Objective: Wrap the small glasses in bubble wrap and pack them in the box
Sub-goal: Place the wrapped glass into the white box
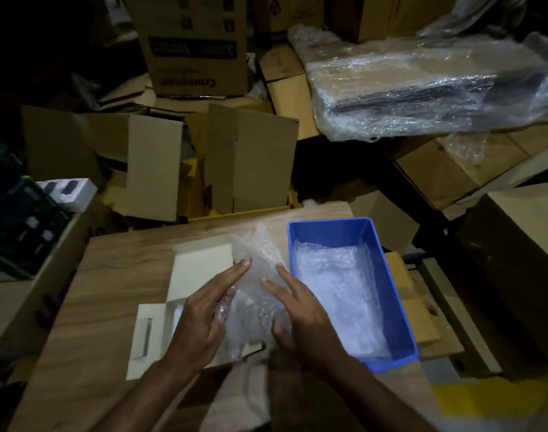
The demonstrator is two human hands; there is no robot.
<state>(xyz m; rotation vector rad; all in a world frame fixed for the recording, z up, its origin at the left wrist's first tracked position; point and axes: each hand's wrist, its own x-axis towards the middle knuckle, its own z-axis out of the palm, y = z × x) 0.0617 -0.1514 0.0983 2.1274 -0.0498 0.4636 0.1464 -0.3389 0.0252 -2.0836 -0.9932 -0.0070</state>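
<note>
On the wooden counter point(110, 275) in front of us we see a white flat box point(201, 266), opened, with its flaps spread out. Over the right part of this box lies a sheet of bubble wrap point(257, 254), crumpled and partly standing up at its far end. Both hands press on this sheet from two sides. The left hand point(204, 316) lies on its left edge with the fingers point(238, 268) stretched forward and flat; its grip is loose, not clenched around anything. The right hand point(300, 319) lies on the right edge, fingers also stretched out, and the thumb touches the wrap near the bottom; this grip is also released, only pushing on the plastic. Something dark shows through the wrap between the two hands, but we cannot tell if it is a glass.

Just beside the right hand stands a blue plastic tray point(400, 307), with more bubble wrap point(335, 294) lying inside on its bottom. Behind the counter many cardboard boxes point(160, 163) are piled, and far right a large package in clear film point(422, 88) rests on them.
</note>
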